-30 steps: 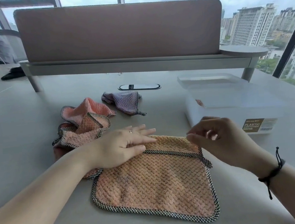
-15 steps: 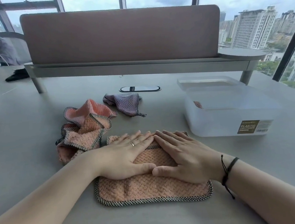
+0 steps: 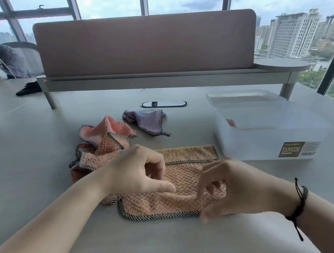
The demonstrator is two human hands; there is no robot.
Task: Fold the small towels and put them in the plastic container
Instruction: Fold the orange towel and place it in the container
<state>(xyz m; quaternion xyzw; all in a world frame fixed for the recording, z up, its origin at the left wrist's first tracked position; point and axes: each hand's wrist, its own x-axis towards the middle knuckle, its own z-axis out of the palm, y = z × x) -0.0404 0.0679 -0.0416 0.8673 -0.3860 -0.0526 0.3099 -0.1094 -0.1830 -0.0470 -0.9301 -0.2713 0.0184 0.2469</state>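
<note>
Grey table (image 3: 34,168) by windows; orange towel (image 3: 186,175) lies half-folded at centre, near the plastic container (image 3: 264,138). Right hand (image 3: 228,187) pinches its right edge, lifting; left hand (image 3: 138,173) curled, thumb pressing the cloth. Likely second fold: carry right edge leftward. Unfolded towel pile (image 3: 103,146) crowds the left; front is free
</note>
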